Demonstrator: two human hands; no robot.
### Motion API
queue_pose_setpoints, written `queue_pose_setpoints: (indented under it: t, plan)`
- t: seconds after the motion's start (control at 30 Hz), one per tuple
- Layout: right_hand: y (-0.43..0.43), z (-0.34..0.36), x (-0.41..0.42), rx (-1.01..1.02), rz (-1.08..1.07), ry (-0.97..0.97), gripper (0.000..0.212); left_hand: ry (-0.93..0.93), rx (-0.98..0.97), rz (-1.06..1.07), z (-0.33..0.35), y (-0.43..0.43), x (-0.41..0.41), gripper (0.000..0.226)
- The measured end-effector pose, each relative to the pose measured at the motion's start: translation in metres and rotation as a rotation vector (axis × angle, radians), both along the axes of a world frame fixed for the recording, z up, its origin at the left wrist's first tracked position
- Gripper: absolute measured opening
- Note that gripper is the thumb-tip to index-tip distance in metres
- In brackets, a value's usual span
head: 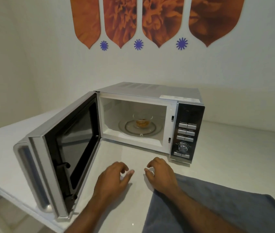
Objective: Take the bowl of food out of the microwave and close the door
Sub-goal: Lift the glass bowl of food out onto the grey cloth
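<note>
- Microwave (150,96): brushed silver metal casing, glossy black control panel (188,132).
- Bowl (142,121): clear glass, on a glass turntable (130,130).
- Bench (234,157): smooth, glossy white.
- Towel (225,207): matt grey cloth.

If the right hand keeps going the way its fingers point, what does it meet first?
The right hand points toward the open microwave cavity. Only bare counter lies between, so the path looks free until the glass bowl on the turntable; depth is uncertain.

Single head view looks forward and down, close over the white worktop (225,157), facing the open silver microwave (150,101).
</note>
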State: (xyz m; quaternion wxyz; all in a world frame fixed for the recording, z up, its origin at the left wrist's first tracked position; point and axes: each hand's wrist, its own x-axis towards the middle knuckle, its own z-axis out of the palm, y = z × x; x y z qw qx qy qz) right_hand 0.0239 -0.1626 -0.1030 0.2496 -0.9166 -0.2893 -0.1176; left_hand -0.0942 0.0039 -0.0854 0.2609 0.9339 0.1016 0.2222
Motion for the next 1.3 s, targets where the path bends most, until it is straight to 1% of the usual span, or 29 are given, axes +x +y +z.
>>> queue_pose_setpoints:
  t: [0.1,0.2,0.33,0.4,0.47,0.6,0.63,0.7,0.73,0.77,0.8,0.83,0.87,0.93,0.97,1.03,1.13,1.2,1.23,1.3]
  plan:
    - [0.003,-0.003,0.006,-0.014,0.019,-0.016,0.034,-0.004,0.004,0.062,0.002,0.016,0.039,0.032]
    - [0.011,0.007,0.021,0.038,0.006,-0.053,0.035,-0.035,-0.04,0.107,0.012,0.03,0.08,0.035]
    - [0.033,0.032,0.048,0.148,-0.05,-0.037,0.047,-0.137,-0.227,0.203,0.03,0.035,0.137,0.04]
    - [0.045,0.046,0.062,0.167,-0.077,-0.048,0.052,-0.182,-0.344,0.226,0.038,0.031,0.164,0.042]
    - [0.057,0.058,0.078,0.169,-0.082,-0.042,0.053,-0.186,-0.426,0.218,0.045,0.027,0.188,0.046]
    - [0.078,0.074,0.11,0.278,-0.111,0.027,0.04,-0.162,-0.59,0.166,0.05,0.029,0.225,0.049]
    - [0.083,0.077,0.119,0.301,-0.134,0.07,0.034,-0.15,-0.628,0.163,0.051,0.031,0.233,0.048]
    - [0.089,0.083,0.133,0.333,-0.169,0.178,0.015,-0.142,-0.69,0.159,0.054,0.032,0.245,0.042]
    - [0.091,0.085,0.139,0.338,-0.18,0.23,0.015,-0.142,-0.724,0.154,0.055,0.033,0.249,0.04]
    - [0.093,0.085,0.147,0.326,-0.194,0.292,0.023,-0.137,-0.759,0.149,0.057,0.033,0.251,0.038]
    - [0.097,0.084,0.156,0.311,-0.213,0.353,0.026,-0.125,-0.799,0.149,0.057,0.033,0.257,0.039]
    - [0.102,0.082,0.166,0.328,-0.236,0.389,0.022,-0.114,-0.832,0.149,0.057,0.034,0.262,0.041]
    - [0.105,0.082,0.174,0.385,-0.253,0.399,0.02,-0.109,-0.858,0.149,0.056,0.036,0.266,0.045]
    - [0.114,0.081,0.189,0.539,-0.263,0.37,0.043,-0.118,-0.883,0.158,0.056,0.04,0.272,0.055]
    - [0.117,0.081,0.196,0.592,-0.274,0.369,0.051,-0.118,-0.877,0.164,0.056,0.043,0.274,0.058]
    - [0.124,0.079,0.208,0.665,-0.295,0.427,0.057,-0.092,-0.877,0.173,0.057,0.047,0.279,0.06]
    - [0.129,0.074,0.223,0.726,-0.318,0.514,0.061,-0.041,-0.82,0.151,0.056,0.051,0.284,0.054]
    - [0.132,0.071,0.23,0.751,-0.319,0.541,0.061,-0.019,-0.791,0.12,0.053,0.051,0.286,0.042]
    - [0.133,0.07,0.232,0.761,-0.321,0.557,0.061,-0.015,-0.808,0.101,0.052,0.051,0.286,0.035]
    - [0.134,0.07,0.234,0.772,-0.324,0.573,0.06,-0.006,-0.872,0.082,0.05,0.049,0.285,0.029]
